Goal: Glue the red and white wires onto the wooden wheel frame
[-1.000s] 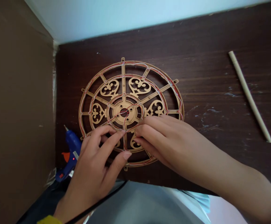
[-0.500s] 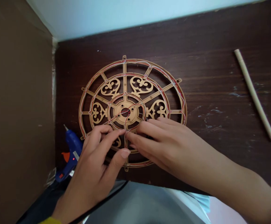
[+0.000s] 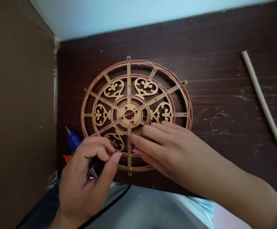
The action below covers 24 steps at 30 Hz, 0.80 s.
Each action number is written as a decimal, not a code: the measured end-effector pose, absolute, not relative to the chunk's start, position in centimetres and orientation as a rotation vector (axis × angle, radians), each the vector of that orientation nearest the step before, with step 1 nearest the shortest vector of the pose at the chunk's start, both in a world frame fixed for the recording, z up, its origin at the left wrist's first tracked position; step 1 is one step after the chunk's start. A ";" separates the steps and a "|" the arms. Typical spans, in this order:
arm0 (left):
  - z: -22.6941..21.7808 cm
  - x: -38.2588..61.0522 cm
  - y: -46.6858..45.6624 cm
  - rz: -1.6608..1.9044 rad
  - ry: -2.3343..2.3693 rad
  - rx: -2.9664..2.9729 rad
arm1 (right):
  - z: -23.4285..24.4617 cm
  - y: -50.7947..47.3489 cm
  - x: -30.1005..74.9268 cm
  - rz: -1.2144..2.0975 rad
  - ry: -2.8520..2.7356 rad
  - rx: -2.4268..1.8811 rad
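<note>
On the dark table lies a round tan openwork frame point(image 3: 129, 83), like a wheel with spokes and scroll ornaments. Thin red and white wires point(image 3: 161, 83) run along its rings and cross the hub. My left hand point(image 3: 88, 171) is at the frame's lower left, its thumb and index fingertips pinched together by the middle ring; what is between them is too small to make out. My right hand point(image 3: 162, 144) rests over the lower right of the frame, fingers curled together, with the index fingertip on the wired lower spoke. It hides part of the rings.
A blue glue gun point(image 3: 73, 141) with an orange trigger lies left of the frame, partly behind my left hand. A pale wooden stick point(image 3: 262, 98) lies at the right. A brown panel point(image 3: 19, 111) bounds the left side; a black cable point(image 3: 110, 205) crosses below.
My left hand has moved down and left from the inner ring, and its thumb and index finger have closed together. The glue gun is more covered. My right hand stays nearly where it was.
</note>
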<state>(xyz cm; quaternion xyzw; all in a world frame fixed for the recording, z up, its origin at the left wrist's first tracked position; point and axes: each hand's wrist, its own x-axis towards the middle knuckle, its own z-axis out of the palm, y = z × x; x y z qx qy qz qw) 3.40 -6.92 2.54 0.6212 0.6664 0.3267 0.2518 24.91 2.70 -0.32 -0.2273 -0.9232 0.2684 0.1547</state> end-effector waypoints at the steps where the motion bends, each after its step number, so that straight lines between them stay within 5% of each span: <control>1: 2.5 3.3 -7.0 0.876 1.805 1.689 | -0.3 2.7 24.9 0.763 -2.648 -0.654; 24: 4.0 3.2 -9.9 0.826 1.888 1.685 | 1.8 0.0 26.3 1.072 -2.432 -0.786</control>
